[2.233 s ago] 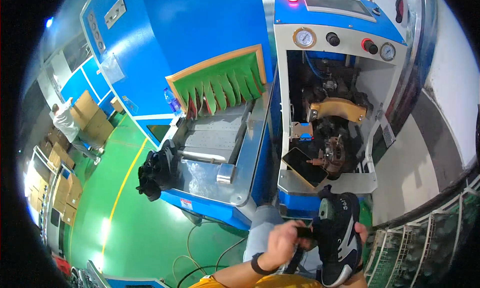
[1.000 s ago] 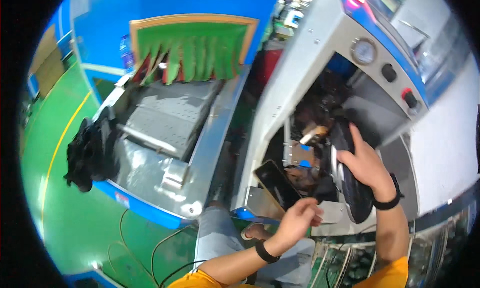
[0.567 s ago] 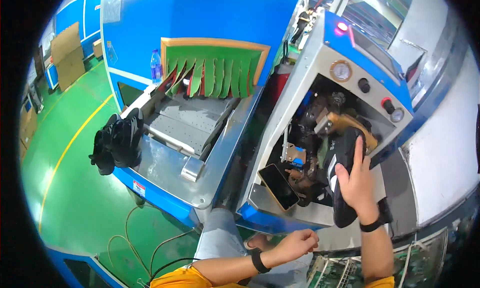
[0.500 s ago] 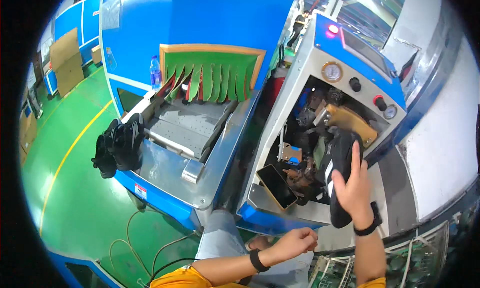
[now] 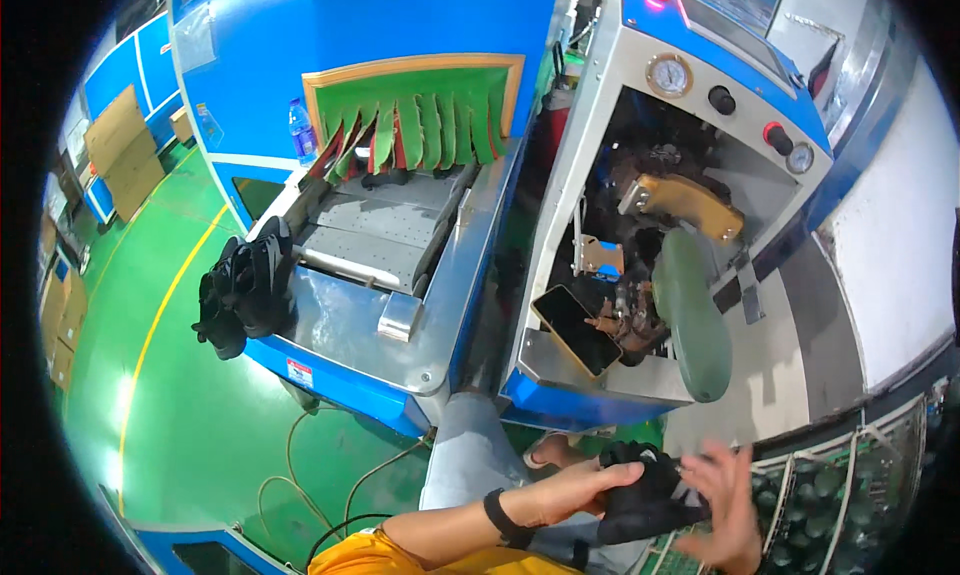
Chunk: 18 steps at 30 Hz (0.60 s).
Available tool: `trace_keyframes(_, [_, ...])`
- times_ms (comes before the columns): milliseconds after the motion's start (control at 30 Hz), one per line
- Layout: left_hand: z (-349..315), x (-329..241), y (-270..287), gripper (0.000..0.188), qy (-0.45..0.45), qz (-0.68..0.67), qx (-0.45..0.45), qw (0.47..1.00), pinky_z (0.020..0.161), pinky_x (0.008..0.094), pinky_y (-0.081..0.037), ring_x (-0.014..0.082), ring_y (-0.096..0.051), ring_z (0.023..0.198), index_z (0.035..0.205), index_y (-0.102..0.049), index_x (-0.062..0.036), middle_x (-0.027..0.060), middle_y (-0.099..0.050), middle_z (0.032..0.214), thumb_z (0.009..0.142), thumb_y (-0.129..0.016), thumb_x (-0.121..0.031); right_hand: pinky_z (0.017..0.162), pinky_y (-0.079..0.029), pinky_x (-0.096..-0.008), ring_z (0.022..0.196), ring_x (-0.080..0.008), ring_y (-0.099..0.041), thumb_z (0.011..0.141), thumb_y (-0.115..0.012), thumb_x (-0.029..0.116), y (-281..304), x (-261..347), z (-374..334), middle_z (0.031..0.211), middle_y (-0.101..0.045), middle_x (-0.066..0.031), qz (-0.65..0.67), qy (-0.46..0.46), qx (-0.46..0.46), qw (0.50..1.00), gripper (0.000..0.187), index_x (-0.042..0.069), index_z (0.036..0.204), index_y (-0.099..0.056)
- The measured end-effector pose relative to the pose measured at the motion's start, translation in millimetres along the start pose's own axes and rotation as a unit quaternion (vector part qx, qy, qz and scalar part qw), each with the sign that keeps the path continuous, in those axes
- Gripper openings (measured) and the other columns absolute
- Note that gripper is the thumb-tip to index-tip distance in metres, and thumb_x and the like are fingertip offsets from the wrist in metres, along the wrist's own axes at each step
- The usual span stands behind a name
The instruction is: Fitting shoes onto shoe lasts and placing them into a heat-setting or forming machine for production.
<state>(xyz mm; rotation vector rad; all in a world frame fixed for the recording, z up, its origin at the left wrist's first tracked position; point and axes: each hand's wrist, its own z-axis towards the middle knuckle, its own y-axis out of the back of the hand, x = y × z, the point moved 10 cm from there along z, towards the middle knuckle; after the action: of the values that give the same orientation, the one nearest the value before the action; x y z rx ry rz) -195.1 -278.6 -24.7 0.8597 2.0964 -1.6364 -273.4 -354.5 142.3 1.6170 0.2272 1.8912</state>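
A black shoe is in my left hand, low at the front, with the thumb lying over its upper. My right hand is just right of the shoe with its fingers spread; whether it touches the shoe I cannot tell. Above them, a bare green sole-shaped form sticks out of the machine opening. A tan curved pad sits behind the form inside the machine.
A phone lies on the machine's lower ledge. To the left, black shoes stand at the corner of a conveyor leading to green strip curtains. A bottle stands beside the curtain. A rack is at the lower right.
The black shoe has come off the green form and moved down toward me. My left hand now has it. My right hand has dropped from the machine and its fingers have spread.
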Motion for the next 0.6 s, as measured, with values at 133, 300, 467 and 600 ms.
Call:
trace_keyframes(133, [-23.4, -19.9, 4.0, 0.070, -0.019, 0.314, -0.069, 0.947, 0.092, 0.0327, -0.051, 0.0185, -0.065, 0.104, 0.138, -0.056, -0.0052, 0.0093, -0.070, 0.116, 0.091, -0.069, -0.055, 0.100, -0.053, -0.0549, 0.124, -0.0464, -0.059, 0.101, -0.059, 0.024, 4.8, -52.0, 83.0, 0.144, -0.050, -0.0257, 0.497, -0.171, -0.103, 0.844, 0.072, 0.001, 0.157, -0.021])
trace_keyframes(300, [-37.2, 4.3, 42.5, 0.045, -0.023, 0.391, -0.169, 0.904, 0.082, 0.0311, -0.052, 0.0150, -0.064, 0.090, 0.111, -0.069, -0.0021, 0.0063, -0.071, 0.095, 0.084, -0.079, -0.038, 0.078, -0.062, -0.0450, 0.093, -0.0385, -0.072, 0.098, -0.062, 0.015, -20.4, -71.1, 166.8, 0.114, -0.068, -0.0230, 0.594, -0.179, -0.112, 0.776, 0.037, -0.007, 0.128, -0.058])
trace_keyframes(467, [-32.1, 27.2, 51.6, 0.042, -0.013, 0.305, -0.203, 0.930, 0.081, 0.0284, -0.052, 0.0149, -0.065, 0.092, 0.113, -0.068, 0.0009, 0.0047, -0.070, 0.097, 0.078, -0.083, -0.016, 0.075, -0.061, -0.0367, 0.089, -0.0192, -0.068, 0.090, -0.075, 0.012, 40.9, -88.7, 60.7, 0.118, -0.067, -0.0154, 0.176, 0.013, -0.214, 0.961, 0.080, 0.006, 0.158, -0.034])
trace_keyframes(600, [-24.4, 41.6, 53.9, 0.033, 0.034, 0.300, -0.213, 0.929, 0.083, 0.0308, -0.048, 0.0170, -0.060, 0.091, 0.117, -0.067, 0.0003, 0.0073, -0.068, 0.106, 0.090, -0.075, -0.016, 0.081, -0.053, -0.0282, 0.092, -0.0119, -0.062, 0.089, -0.076, 0.016, 52.9, -108.7, -92.6, 0.120, -0.068, -0.0108, 0.061, -0.117, -0.181, 0.975, 0.087, 0.007, 0.161, -0.029])
